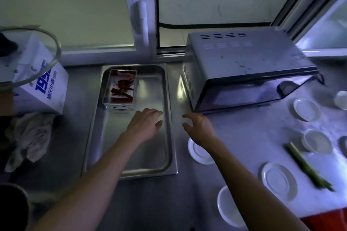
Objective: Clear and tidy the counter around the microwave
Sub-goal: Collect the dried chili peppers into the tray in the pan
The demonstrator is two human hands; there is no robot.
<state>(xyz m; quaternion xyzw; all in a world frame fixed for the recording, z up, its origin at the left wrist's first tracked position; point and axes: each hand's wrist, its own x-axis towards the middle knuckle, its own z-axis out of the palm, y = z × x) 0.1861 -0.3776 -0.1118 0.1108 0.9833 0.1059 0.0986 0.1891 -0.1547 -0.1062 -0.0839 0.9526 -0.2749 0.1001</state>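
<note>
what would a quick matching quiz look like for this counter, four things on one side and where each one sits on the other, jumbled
Things:
1. clear box of red food
2. green stalk
3. crumpled cloth
4. left hand

Places:
A. among the white saucers, right of the microwave
B. far left corner of the metal tray
C. over the middle of the tray
D. on the counter left of the tray, in front of the white carton

Pairs: 1-B, 2-A, 3-D, 4-C

One microwave, one steel tray, one clear box, two hands.
</note>
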